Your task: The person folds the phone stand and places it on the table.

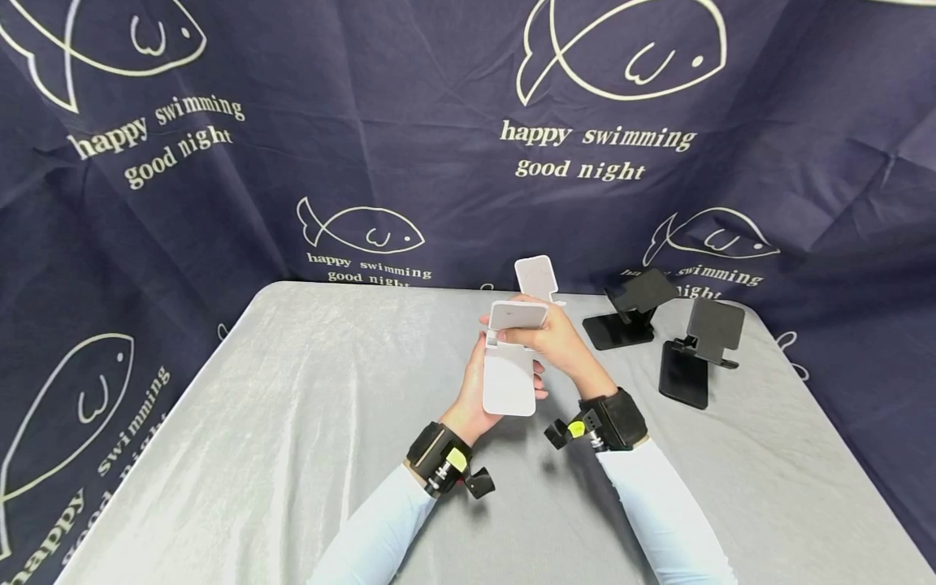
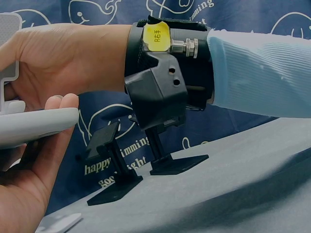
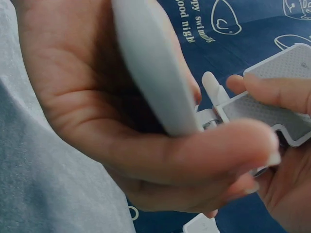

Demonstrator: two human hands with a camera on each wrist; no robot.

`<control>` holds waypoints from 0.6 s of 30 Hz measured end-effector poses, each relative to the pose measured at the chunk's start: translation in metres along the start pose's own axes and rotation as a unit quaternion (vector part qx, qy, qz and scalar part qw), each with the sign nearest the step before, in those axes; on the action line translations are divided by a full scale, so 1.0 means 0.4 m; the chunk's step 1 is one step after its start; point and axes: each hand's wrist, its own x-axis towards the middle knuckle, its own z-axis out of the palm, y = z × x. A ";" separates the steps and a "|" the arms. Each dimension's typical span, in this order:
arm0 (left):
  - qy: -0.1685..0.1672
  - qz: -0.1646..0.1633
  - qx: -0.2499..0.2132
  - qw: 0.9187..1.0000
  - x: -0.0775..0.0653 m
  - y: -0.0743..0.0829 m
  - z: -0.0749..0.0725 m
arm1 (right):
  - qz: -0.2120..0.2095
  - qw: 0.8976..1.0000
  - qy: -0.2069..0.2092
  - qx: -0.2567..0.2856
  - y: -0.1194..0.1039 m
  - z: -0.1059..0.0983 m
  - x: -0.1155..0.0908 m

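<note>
A white folding phone stand (image 1: pixel 509 386) is held above the table between both hands. My left hand (image 1: pixel 474 396) grips its flat base from the side and below, its fingertips showing past the far edge. My right hand (image 1: pixel 561 340) pinches the upper part near the hinge, thumb across the front of the tilted panel (image 1: pixel 521 314). In the left wrist view the base (image 2: pixel 39 125) lies over the left fingers. Close up in the right wrist view, the left hand (image 3: pixel 97 111) wraps round the base's edge, while the right thumb (image 3: pixel 277 91) presses the textured panel (image 3: pixel 286 68).
Another white phone stand (image 1: pixel 537 277) stands behind the hands at the table's back edge. Two black phone stands, one farther back (image 1: pixel 620 329) and one nearer (image 1: pixel 684 374), sit on the right of the grey cloth-covered table (image 1: pixel 314 406). A dark blue printed curtain (image 1: pixel 439 162) hangs behind.
</note>
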 end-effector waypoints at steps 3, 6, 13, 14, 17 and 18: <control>0.003 0.001 0.000 1.000 -0.002 0.002 0.001 | -0.009 1.000 -0.011 -0.021 -0.007 -0.008 -0.001; 0.011 0.001 0.000 1.000 -0.005 0.003 0.002 | -0.028 0.998 -0.024 -0.046 -0.027 -0.020 -0.002; 0.023 -0.003 -0.002 1.000 -0.006 0.006 0.006 | -0.106 0.987 -0.004 -0.122 -0.102 -0.051 0.005; 0.025 -0.004 -0.003 1.000 -0.005 0.006 0.006 | -0.111 0.984 0.003 -0.141 -0.113 -0.054 0.007; 0.028 -0.010 -0.005 1.000 -0.003 0.004 0.006 | -0.121 0.966 0.019 -0.228 -0.143 -0.054 0.012; 0.025 -0.010 -0.005 1.000 -0.004 0.002 0.005 | -0.122 0.957 0.020 -0.261 -0.152 -0.052 0.013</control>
